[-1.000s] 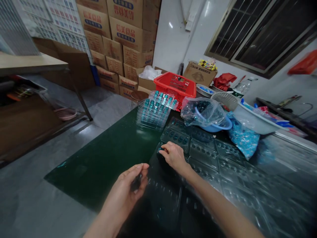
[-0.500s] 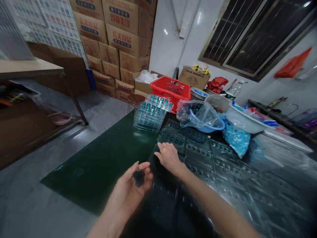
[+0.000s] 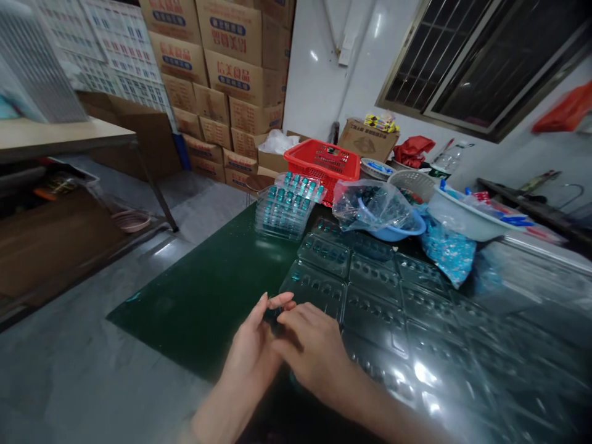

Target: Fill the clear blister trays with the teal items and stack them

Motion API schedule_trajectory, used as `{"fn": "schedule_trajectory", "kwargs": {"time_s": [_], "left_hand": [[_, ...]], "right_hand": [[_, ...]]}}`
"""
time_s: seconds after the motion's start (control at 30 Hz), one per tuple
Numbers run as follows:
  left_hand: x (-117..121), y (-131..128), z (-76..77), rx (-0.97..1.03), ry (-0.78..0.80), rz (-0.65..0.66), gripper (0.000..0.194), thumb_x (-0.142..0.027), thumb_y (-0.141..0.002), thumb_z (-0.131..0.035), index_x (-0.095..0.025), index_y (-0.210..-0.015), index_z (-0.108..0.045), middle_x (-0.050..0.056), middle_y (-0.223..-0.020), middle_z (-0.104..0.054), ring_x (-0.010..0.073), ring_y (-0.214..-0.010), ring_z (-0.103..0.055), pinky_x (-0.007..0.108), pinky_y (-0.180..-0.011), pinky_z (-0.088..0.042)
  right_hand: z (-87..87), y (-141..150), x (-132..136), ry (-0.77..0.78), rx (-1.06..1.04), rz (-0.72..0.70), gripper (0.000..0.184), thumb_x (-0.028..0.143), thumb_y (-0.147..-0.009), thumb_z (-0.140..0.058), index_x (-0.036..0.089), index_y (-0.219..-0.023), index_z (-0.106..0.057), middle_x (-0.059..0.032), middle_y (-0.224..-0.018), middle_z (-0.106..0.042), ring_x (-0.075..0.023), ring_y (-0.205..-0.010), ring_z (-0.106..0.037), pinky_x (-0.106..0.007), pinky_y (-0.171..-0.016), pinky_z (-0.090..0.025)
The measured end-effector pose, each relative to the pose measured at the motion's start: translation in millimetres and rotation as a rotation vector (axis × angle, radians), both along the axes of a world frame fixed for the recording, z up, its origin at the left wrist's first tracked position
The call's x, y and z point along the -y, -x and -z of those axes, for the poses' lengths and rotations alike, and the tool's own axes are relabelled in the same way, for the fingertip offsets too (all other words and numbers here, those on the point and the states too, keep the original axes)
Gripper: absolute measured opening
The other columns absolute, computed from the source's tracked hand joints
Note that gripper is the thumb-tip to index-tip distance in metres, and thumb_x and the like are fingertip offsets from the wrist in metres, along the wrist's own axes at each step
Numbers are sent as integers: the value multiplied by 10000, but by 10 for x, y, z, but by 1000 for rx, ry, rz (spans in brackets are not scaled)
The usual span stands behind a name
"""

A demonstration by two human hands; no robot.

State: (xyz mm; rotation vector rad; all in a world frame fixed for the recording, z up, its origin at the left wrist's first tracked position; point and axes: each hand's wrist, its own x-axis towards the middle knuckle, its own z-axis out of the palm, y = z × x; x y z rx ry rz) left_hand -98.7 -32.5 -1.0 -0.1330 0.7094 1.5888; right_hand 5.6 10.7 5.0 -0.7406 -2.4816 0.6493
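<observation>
In front of me, my left hand [image 3: 252, 348] is cupped with its palm up and fingers curled around something small and dark teal, mostly hidden. The fingertips of my right hand [image 3: 317, 351] are closed and reach into that palm; what they pinch is hidden. Just beyond the hands lies a clear plastic tray [image 3: 319, 290] with a row of moulded hollows. One small teal piece [image 3: 296, 277] sits at its left end. Behind it, another clear tray [image 3: 324, 251] has teal pieces in its row.
More clear trays [image 3: 377, 311] cover the table's right side. At the far edge stand stacked trays of teal pieces [image 3: 289, 206], a red basket [image 3: 322, 161], a blue basin [image 3: 393, 231] with a plastic bag, and a bag of blue bits [image 3: 448, 250]. The green tabletop [image 3: 198, 296] ends at left.
My right hand has drawn back from the tray to my left palm. A teal piece now shows at the left end of the tray where it was. The view has shifted slightly.
</observation>
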Motion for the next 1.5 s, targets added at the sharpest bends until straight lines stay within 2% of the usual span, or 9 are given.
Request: {"fn": "schedule_trajectory", "kwargs": {"time_s": [0.13,0.37,0.57,0.77,1.0,1.07,1.2,1.33,1.5], "left_hand": [[-14,-44,-7,-14,-35,5,229,-292,-769,-529,-105,-842,-639,90,-815,-615,190,-746,-581,321,-697,-486],[-2,-13,65,-89,-71,88,220,-300,-797,-491,-111,-792,-604,52,-702,-573,141,-630,-553,272,-557,-467],[73,-55,19,-539,-80,152,312,-250,-724,-613,-169,-1015,-533,8,-694,-563,69,-475,-484,194,-426,-372],[18,-93,54,-615,-82,145,168,-262,-726,-611,-137,-810,-537,-33,-526,-510,40,-416,-423,166,-419,-333],[-36,-56,116,-635,-51,-25,136,-249,-728,-599,-146,-765,-518,-20,-586,-541,44,-414,-439,166,-390,-336],[-36,3,116,-593,-56,-71,114,-210,-720,-591,-159,-792,-517,4,-684,-570,68,-457,-481,171,-368,-341],[43,43,43,-418,-109,85,118,-207,-735,-528,-167,-846,-537,33,-750,-552,139,-558,-538,192,-323,-346],[145,-72,-20,-482,-116,225,230,-334,-798,-474,-132,-742,-567,18,-607,-525,65,-429,-424,166,-330,-292],[169,-164,43,-484,-23,161,167,-309,-740,-589,-143,-726,-582,-35,-526,-462,25,-416,-351,149,-370,-228]], "right_hand": [[42,-38,-48,106,-82,51,71,185,-743,-568,214,-805,-590,-4,-767,-591,-150,-739,-504,-269,-694,-369],[-30,-185,-118,575,-361,156,93,171,-722,-588,206,-805,-608,19,-702,-595,-121,-627,-528,-220,-578,-399],[-2,-228,-69,265,-269,132,83,189,-790,-526,204,-830,-597,-19,-789,-589,-140,-718,-527,-251,-660,-395],[41,-244,-34,141,-218,140,98,164,-781,-489,185,-827,-573,-29,-775,-590,-143,-723,-526,-258,-665,-394],[-10,-303,-109,678,-391,212,51,197,-741,-526,154,-760,-547,17,-637,-540,-87,-522,-486,-187,-464,-384],[-30,-323,-121,731,-436,231,74,225,-752,-536,156,-780,-542,21,-644,-528,-80,-502,-472,-186,-446,-379],[-6,-328,-88,452,-445,276,72,212,-757,-554,179,-821,-550,10,-705,-544,-105,-608,-510,-212,-545,-406],[79,-296,-23,141,-402,226,98,165,-760,-544,193,-854,-547,-6,-792,-545,-125,-695,-512,-244,-624,-403],[82,-280,27,115,-338,120,84,143,-773,-532,190,-842,-543,-15,-833,-548,-140,-782,-510,-257,-695,-401]]}}
